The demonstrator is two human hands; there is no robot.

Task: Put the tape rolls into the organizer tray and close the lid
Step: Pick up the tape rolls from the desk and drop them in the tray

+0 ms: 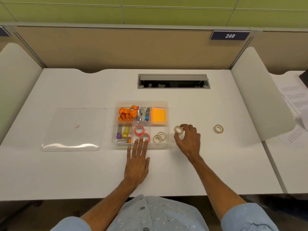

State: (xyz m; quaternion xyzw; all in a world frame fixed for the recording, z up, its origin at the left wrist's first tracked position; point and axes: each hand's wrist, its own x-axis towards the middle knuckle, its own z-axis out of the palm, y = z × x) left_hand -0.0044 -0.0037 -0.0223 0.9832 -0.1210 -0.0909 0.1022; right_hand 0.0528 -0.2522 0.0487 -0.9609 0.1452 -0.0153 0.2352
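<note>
A clear organizer tray [168,114] sits at the desk's centre. Two pink tape rolls [139,130] lie in its front middle compartment, and two white tape rolls [159,137] lie in its front right compartment. My left hand [137,161] rests flat on the desk with its fingertips over the tray's front edge, touching the nearer pink roll. Just right of the tray, my right hand [188,140] pinches a white tape roll [178,130]. Another white tape roll [218,128] lies alone further right. The clear lid [73,129] lies flat to the tray's left.
The tray's other compartments hold an orange lanyard [127,113], metal clips [143,114], orange sticky notes [158,115] and markers [124,133]. A cable hatch [173,81] opens at the desk's back. White dividers stand on both sides, with papers [295,104] beyond the right one.
</note>
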